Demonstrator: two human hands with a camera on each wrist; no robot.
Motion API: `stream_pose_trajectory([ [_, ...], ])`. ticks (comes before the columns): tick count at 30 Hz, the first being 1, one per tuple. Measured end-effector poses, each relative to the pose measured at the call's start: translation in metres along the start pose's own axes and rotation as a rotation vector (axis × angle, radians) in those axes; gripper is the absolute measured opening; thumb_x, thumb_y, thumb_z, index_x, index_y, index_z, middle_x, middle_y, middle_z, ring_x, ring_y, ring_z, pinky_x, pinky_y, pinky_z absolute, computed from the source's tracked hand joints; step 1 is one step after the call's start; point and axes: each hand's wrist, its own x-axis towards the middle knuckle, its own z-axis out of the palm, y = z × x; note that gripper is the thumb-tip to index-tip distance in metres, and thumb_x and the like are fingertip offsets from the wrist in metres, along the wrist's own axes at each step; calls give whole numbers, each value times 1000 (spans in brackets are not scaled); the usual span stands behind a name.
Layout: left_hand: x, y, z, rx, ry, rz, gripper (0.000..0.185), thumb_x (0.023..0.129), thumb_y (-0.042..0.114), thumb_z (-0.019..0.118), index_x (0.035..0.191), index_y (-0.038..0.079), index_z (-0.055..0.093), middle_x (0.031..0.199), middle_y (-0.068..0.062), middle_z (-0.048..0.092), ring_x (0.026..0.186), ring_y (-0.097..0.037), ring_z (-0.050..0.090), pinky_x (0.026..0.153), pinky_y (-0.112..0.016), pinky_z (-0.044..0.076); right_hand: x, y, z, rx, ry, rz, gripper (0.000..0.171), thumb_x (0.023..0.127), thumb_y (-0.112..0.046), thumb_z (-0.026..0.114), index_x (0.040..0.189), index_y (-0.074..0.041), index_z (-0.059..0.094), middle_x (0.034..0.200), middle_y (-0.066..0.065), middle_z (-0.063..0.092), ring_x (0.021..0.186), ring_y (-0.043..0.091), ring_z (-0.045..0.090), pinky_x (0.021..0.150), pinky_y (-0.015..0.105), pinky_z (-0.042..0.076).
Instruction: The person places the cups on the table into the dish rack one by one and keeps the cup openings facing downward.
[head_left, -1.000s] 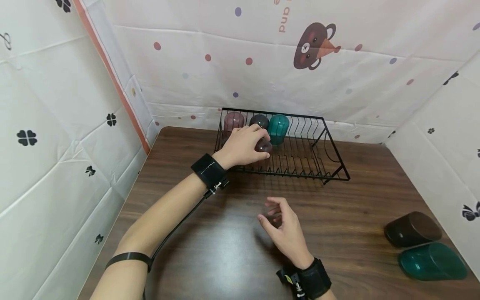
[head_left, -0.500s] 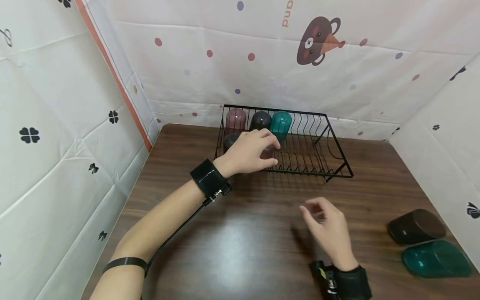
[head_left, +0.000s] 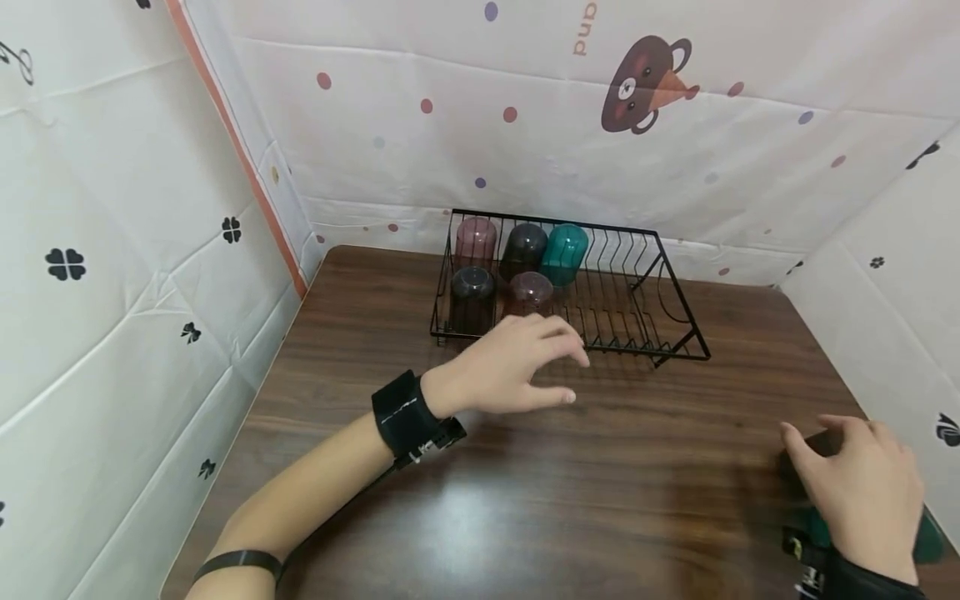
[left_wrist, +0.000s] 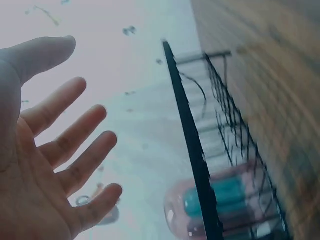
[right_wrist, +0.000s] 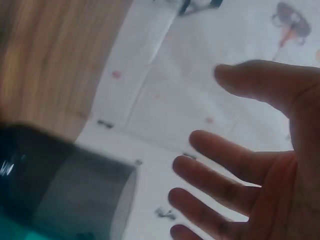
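My left hand [head_left: 513, 367] hovers just in front of the black wire dish rack [head_left: 615, 346], fingers spread and holding nothing. Upside down in the rack stand see-through cups: a pink one [head_left: 476, 240], a dark grey one [head_left: 525, 242] and a teal one [head_left: 566, 250] behind, with a dark one [head_left: 472, 304] and a pinkish one [head_left: 531, 290] in front. At the right, my right hand [head_left: 862, 487] is over two cups lying on their sides, its fingers loosely bent. In the right wrist view the dark cup [right_wrist: 80, 190] lies apart from the fingers. Part of the teal cup [head_left: 930, 537] shows past the hand.
A brown wood-grain table [head_left: 600, 483] carries everything. Printed white sheets hang behind [head_left: 375, 150] and at both sides. The rack's right part has bare wire slots. A cable runs along my left forearm.
My left hand has come off the pinkish cup in the rack and drawn back toward me. My right hand has swept right from the table's middle to the lying cups.
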Motion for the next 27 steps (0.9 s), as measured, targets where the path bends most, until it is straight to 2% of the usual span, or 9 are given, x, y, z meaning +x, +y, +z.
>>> stream_pose_trajectory([
  [4,-12,16,3,-47,-17,56,36,94,48,70,124,28,65,134,9,60,122,-12,56,105,-39,43,30,65,48,-61,-18,24,86,97,-60,59,151,4,39,148,40,30,140,61,19,118,73,4],
  [8,-21,29,4,-90,-36,67,36,94,49,69,125,30,65,134,11,60,125,-9,55,108,-41,42,41,88,66,-73,-65,58,93,95,-66,57,155,1,33,151,41,24,141,64,12,114,78,-1],
  [10,-25,35,4,-109,-50,67,36,95,49,69,125,30,64,133,13,60,124,-8,55,109,-40,41,43,90,67,-74,-69,70,91,95,-66,54,154,1,35,149,41,28,137,66,17,112,80,-3],
  [15,-35,44,2,-130,-100,98,34,98,48,65,127,29,64,128,14,61,119,-6,57,105,-34,43,42,84,56,-58,-61,113,87,99,-62,50,154,3,34,141,42,35,129,68,25,112,80,-3],
  [17,-38,47,2,-138,-112,118,34,99,48,64,127,29,63,128,14,61,118,-6,57,103,-31,44,38,78,51,-62,-66,123,86,101,-60,49,154,5,32,141,43,35,132,68,22,112,80,-3],
  [20,-41,50,3,-147,-115,152,34,100,47,62,127,27,63,125,13,63,114,-4,59,98,-25,45,28,59,39,-108,-90,127,81,102,-60,44,148,7,40,134,42,42,127,68,30,113,80,2],
  [23,-44,51,7,-158,-135,172,32,101,46,60,127,27,63,123,13,63,110,-1,59,96,-21,45,14,28,17,-139,-131,136,66,106,-48,43,135,11,50,116,39,53,113,66,42,112,81,7],
  [25,-44,51,9,-157,-152,176,32,102,47,59,126,27,63,121,14,63,107,1,58,96,-19,46,5,11,5,-139,-151,133,55,108,-38,43,127,13,53,106,38,56,106,64,46,112,81,7],
  [27,-44,50,12,-164,-164,173,32,102,47,59,126,27,63,120,15,63,106,2,58,95,-19,45,-1,-4,-6,-124,-190,160,45,108,-25,44,127,14,52,104,38,57,105,63,46,114,79,5],
])
